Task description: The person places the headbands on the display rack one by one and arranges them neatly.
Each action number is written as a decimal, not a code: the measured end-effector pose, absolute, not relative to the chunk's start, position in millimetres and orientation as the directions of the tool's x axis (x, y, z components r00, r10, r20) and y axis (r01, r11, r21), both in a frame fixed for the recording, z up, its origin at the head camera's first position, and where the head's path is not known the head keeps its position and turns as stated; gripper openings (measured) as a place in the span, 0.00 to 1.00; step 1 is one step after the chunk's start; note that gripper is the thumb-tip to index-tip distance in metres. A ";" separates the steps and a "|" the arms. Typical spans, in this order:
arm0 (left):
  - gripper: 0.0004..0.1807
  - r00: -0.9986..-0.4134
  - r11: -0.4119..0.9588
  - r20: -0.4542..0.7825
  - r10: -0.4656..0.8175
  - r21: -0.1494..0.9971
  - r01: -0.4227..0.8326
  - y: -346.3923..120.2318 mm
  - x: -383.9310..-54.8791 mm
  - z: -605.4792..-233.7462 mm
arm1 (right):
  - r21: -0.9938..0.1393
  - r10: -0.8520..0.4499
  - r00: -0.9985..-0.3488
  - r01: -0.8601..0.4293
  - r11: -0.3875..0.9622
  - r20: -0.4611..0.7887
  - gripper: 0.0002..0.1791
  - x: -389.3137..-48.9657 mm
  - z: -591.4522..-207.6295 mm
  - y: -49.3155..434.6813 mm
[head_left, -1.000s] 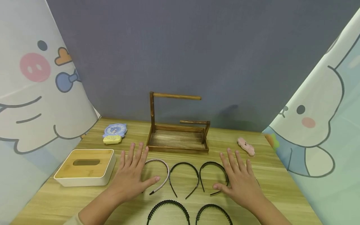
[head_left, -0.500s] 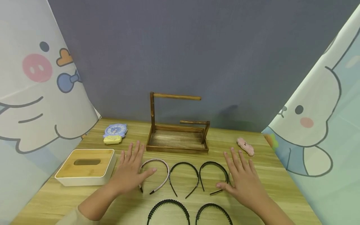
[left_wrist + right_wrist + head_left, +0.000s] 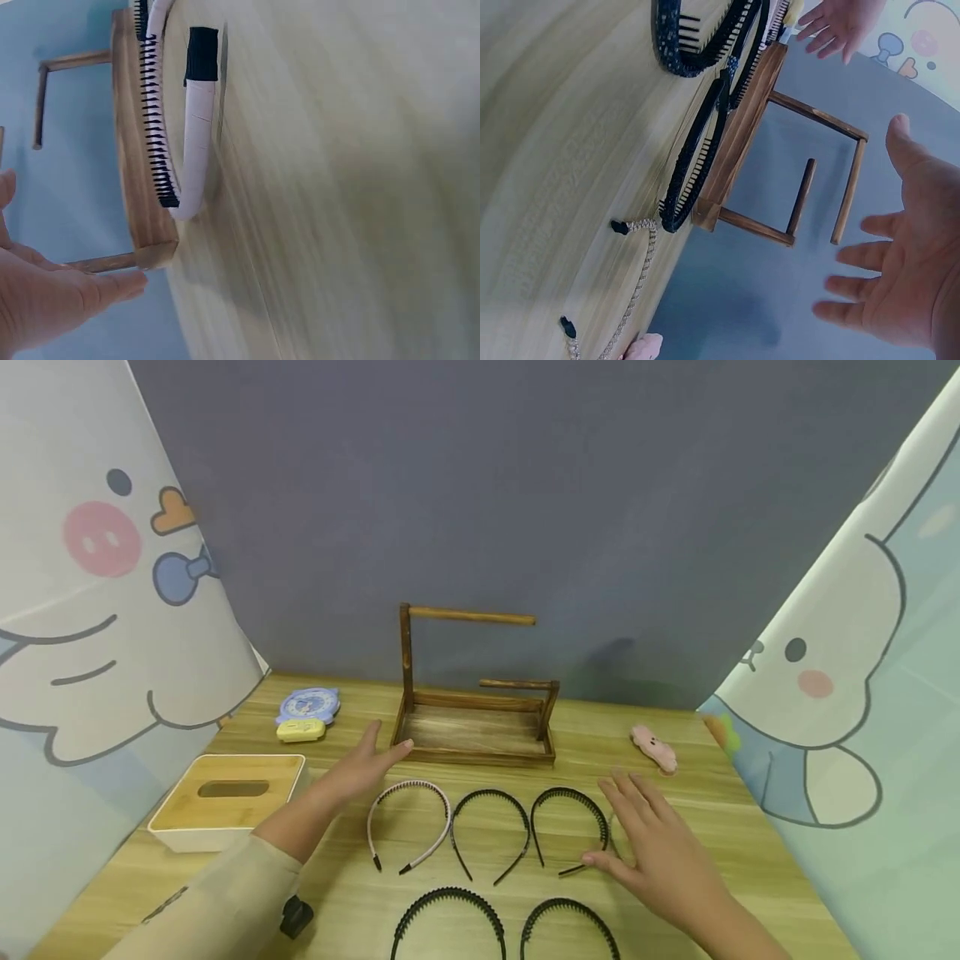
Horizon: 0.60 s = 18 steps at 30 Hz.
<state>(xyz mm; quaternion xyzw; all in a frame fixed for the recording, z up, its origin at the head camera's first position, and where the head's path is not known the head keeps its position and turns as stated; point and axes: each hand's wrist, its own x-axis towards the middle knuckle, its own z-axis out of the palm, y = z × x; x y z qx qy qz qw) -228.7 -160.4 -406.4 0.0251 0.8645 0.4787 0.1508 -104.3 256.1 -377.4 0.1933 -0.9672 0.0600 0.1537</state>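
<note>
Head view: I read the left hand (image 3: pixel 354 775) as wide, thumb and fingers apart, in the air near the left front corner of the wooden stand (image 3: pixel 474 755). Just right of that hand and nearer the body, the pink headband (image 3: pixel 411 783) lies on the tabletop (image 3: pixel 352 902).

Right hand (image 3: pixel 663 852): also wide, fingers extended, clear above the surface in my wrist view. Just left of its thumb lies a black toothed headband (image 3: pixel 570 792); a braided headband (image 3: pixel 646 259), partly hidden by this hand in the head view, lies below it.

Between the hands, I log a thin dark headband (image 3: pixel 491 792). Beyond the right hand, a pink clip (image 3: pixel 654 748). Left of the left hand, a wood-lidded box (image 3: pixel 217 818).
</note>
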 end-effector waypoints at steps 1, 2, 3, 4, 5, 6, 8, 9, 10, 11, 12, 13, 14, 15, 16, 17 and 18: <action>0.61 -0.950 0.532 -0.255 0.180 0.838 -0.124 -159.4 -232.8 -407.7 | -0.082 -0.348 -0.885 -0.389 0.918 0.309 0.48 -103.0 -377.1 254.8; 0.61 -0.947 0.527 -0.270 0.174 0.838 -0.142 -158.3 -236.8 -409.0 | -0.104 -0.342 -0.892 -0.386 0.916 0.296 0.45 -101.6 -376.9 253.5; 0.62 -0.945 0.521 -0.281 0.168 0.839 -0.157 -157.2 -240.7 -410.3 | -0.127 -0.336 -0.900 -0.381 0.916 0.278 0.42 -99.9 -376.7 252.0; 0.61 -0.944 0.520 -0.288 0.164 0.838 -0.166 -156.3 -244.6 -411.4 | -0.151 -0.329 -0.910 -0.373 0.916 0.252 0.39 -98.3 -376.7 250.7; 0.61 -0.942 0.512 -0.297 0.155 0.840 -0.181 -155.3 -248.2 -412.7 | -0.170 -0.321 -0.920 -0.361 0.917 0.223 0.37 -96.8 -376.8 249.6; 0.61 -0.942 0.512 -0.301 0.149 0.838 -0.187 -154.4 -251.6 -414.0 | -0.192 -0.317 -0.930 -0.351 0.917 0.184 0.36 -95.6 -376.9 248.6; 0.59 -0.941 0.508 -0.307 0.141 0.838 -0.197 -153.3 -257.3 -416.2 | -0.245 -0.329 -0.939 -0.343 0.907 0.098 0.33 -94.7 -377.7 247.6; 0.58 -0.942 0.504 -0.306 0.138 0.841 -0.200 -152.8 -259.9 -417.4 | -0.274 -0.342 -0.938 -0.342 0.899 0.048 0.32 -94.3 -378.2 247.6; 0.57 -0.943 0.505 -0.305 0.134 0.840 -0.200 -152.3 -262.4 -418.7 | -0.300 -0.359 -0.933 -0.344 0.890 0.005 0.31 -94.3 -379.2 247.7; 0.56 -0.943 0.507 -0.306 0.132 0.838 -0.201 -151.8 -264.5 -419.8 | -0.329 -0.381 -0.924 -0.350 0.877 -0.034 0.31 -94.3 -380.4 248.1; 0.55 -0.943 0.511 -0.305 0.131 0.836 -0.200 -151.5 -266.5 -421.1 | -0.363 -0.407 -0.911 -0.357 0.861 -0.069 0.29 -94.3 -381.8 248.6; 0.55 -0.943 0.517 -0.307 0.130 0.832 -0.200 -151.2 -268.2 -422.1 | -0.389 -0.432 -0.897 -0.367 0.845 -0.093 0.28 -94.3 -383.8 249.1; 0.54 -0.943 0.523 -0.308 0.129 0.829 -0.199 -150.8 -269.7 -423.1 | -0.406 -0.453 -0.884 -0.376 0.833 -0.111 0.26 -94.1 -385.9 249.6; 0.53 -0.942 0.534 -0.309 0.126 0.822 -0.198 -150.5 -271.1 -424.2 | -0.421 -0.469 -0.874 -0.382 0.823 -0.125 0.25 -94.0 -388.2 250.0; 0.51 -0.943 0.546 -0.309 0.123 0.815 -0.196 -150.2 -272.6 -425.4 | -0.425 -0.481 -0.867 -0.389 0.818 -0.132 0.24 -94.1 -390.8 250.3; 0.49 -0.943 0.554 -0.309 0.122 0.810 -0.193 -149.8 -273.7 -426.1 | -0.430 -0.491 -0.860 -0.393 0.813 -0.142 0.23 -94.2 -393.5 250.9; 0.47 -0.946 0.560 -0.303 0.118 0.807 -0.189 -149.2 -274.8 -426.7 | -0.431 -0.494 -0.856 -0.392 0.813 -0.153 0.23 -94.4 -395.9 251.2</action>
